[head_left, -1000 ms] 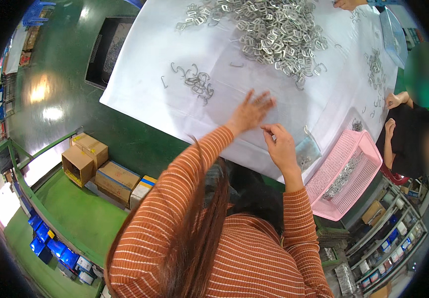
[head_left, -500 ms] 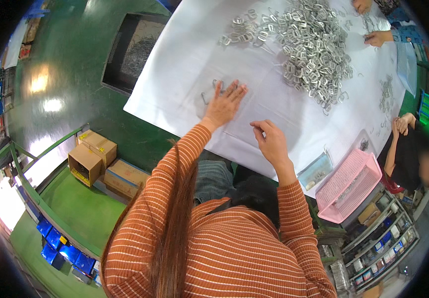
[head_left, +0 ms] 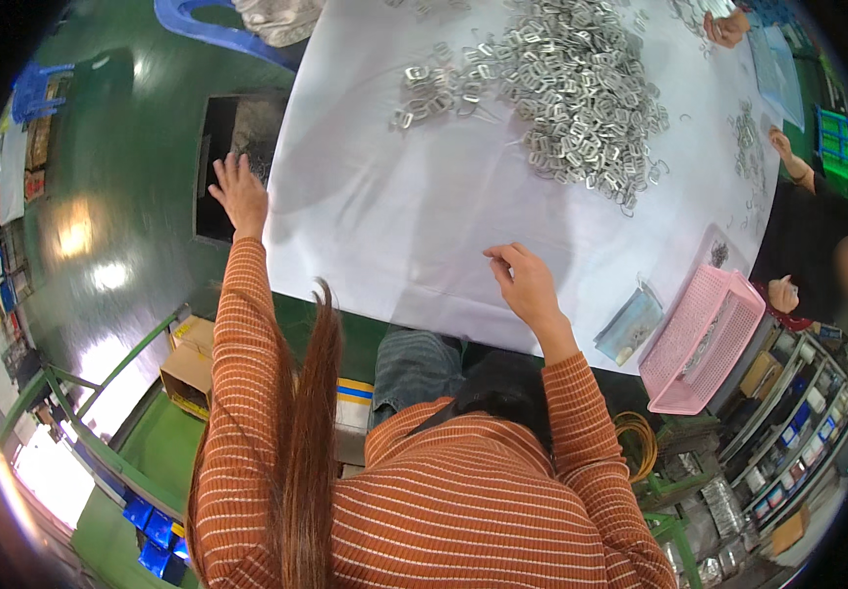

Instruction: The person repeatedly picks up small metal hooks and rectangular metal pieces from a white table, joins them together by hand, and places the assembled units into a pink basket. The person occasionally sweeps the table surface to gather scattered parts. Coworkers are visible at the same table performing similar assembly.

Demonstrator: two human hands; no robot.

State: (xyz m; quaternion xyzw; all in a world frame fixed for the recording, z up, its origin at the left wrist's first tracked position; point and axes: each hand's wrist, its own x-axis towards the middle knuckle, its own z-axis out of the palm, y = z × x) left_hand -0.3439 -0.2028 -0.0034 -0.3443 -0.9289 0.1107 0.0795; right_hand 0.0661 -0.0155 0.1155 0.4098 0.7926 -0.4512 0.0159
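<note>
My left hand (head_left: 239,196) is stretched past the left edge of the white-covered table (head_left: 365,236). Its fingers are spread over a dark bin (head_left: 218,137) with small metal bits in it, and nothing shows in the hand. Above the near part of the table, my right hand (head_left: 527,288) is closed, thumb and forefinger drawn together. Anything between those fingertips is too small to make out. Farther off lies a big heap of silver buckle-like metal pieces (head_left: 581,98), with a smaller cluster (head_left: 429,93) to its left.
Right of my right hand lie a clear blue-edged pouch (head_left: 630,326) and a pink basket (head_left: 674,378). Another person's hand (head_left: 726,27) is at the far right, and a person in black (head_left: 802,231) sits at the right side. A blue chair (head_left: 198,25) stands far left.
My left hand has swept left from the tabletop to over the bin. The few loose hooks that lay by it are gone from the table. My right hand has barely moved.
</note>
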